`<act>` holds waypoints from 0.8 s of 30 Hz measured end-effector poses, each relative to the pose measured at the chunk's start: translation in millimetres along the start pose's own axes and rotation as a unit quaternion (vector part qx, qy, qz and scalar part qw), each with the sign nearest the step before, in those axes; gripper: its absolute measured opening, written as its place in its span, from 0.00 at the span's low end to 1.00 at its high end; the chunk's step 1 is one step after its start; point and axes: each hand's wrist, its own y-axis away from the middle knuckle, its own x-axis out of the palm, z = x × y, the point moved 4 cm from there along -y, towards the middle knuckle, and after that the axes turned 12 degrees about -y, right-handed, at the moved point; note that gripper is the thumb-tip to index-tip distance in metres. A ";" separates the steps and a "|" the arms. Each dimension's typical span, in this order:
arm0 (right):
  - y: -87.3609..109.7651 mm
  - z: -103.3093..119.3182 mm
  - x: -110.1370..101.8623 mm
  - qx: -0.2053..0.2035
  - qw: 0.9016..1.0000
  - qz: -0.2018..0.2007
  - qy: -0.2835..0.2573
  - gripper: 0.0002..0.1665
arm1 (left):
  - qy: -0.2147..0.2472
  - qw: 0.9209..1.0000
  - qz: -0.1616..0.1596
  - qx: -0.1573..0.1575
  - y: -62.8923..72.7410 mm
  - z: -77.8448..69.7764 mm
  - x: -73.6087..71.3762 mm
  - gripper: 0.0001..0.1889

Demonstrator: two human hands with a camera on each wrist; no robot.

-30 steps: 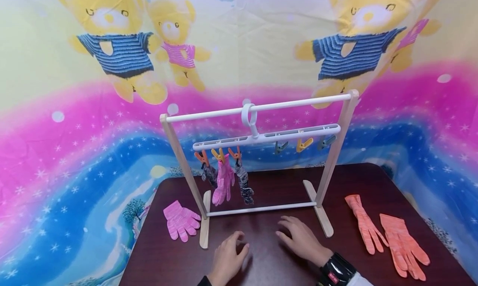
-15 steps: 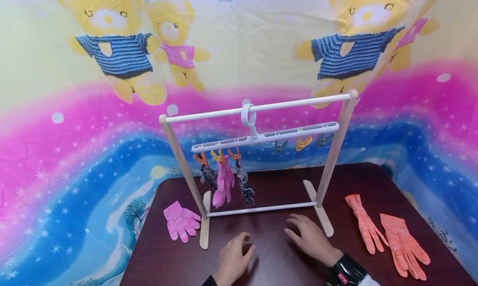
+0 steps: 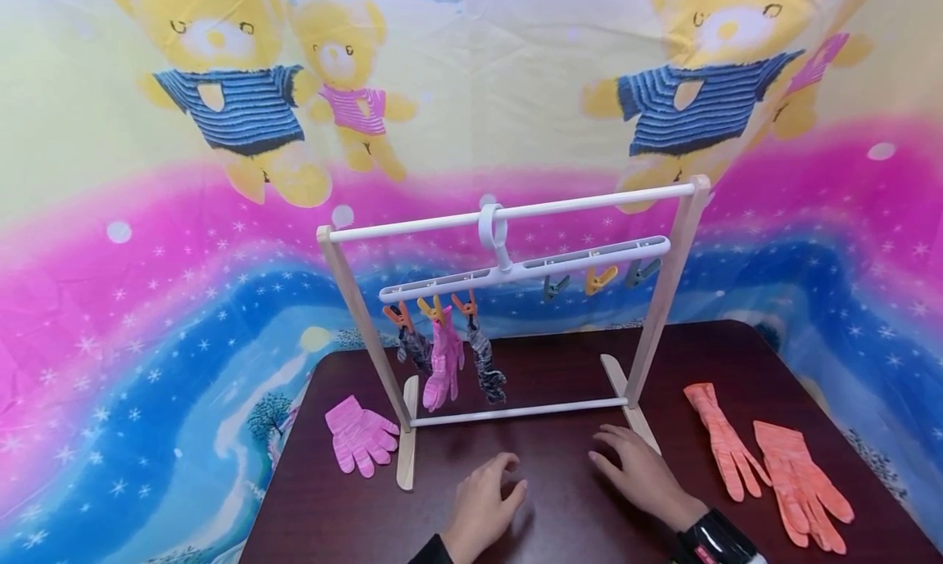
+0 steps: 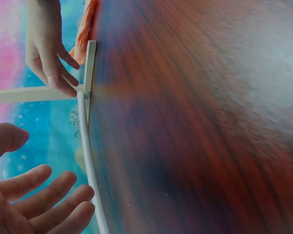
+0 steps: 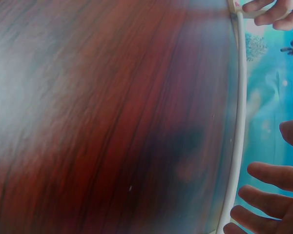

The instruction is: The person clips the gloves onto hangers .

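My left hand (image 3: 486,503) hovers over the front of the table with relaxed fingers, holding nothing; its spread fingers (image 4: 58,195) show in the left wrist view. My right hand (image 3: 641,470), also holding nothing, is close to the rack's right foot. Ahead stands a wooden rack with a white hanger (image 3: 523,271) on its top bar. Clothespins on the hanger's left half grip a pink glove (image 3: 444,367) between two dark grey knitted pieces (image 3: 486,363). To the left lies another pink glove (image 3: 361,437); two orange gloves (image 3: 803,486) lie at the right.
On the hanger's right half are a yellow clothespin (image 3: 601,281) and two grey-green clothespins (image 3: 556,286) with nothing in them. A white lower bar (image 3: 516,412) joins the rack's feet. Behind the dark table (image 3: 560,515) hangs a printed cloth (image 3: 471,97) with bears.
Both hands have shifted to the right, away from the rack's left foot. The hanger has tilted slightly, its right end higher. The gloves on the table lie as before.
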 end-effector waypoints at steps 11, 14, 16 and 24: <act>4.1 -11.8 -14.3 -0.004 1.000 -0.015 -0.003 0.20 | -0.011 0.999 0.004 0.038 -7.4 -19.1 0.5 0.14; 5.1 -14.6 -21.3 -0.001 1.000 -0.020 0.000 0.20 | -0.008 0.999 0.000 0.054 -7.7 -22.9 2.3 0.14; 5.8 -16.1 -26.7 0.005 1.000 -0.023 0.001 0.20 | -0.008 0.998 0.001 0.061 -7.5 -25.3 2.9 0.14; 6.9 -24.7 -48.9 0.027 0.999 -0.038 0.013 0.23 | -0.014 0.997 0.003 0.076 -6.5 -33.4 6.4 0.14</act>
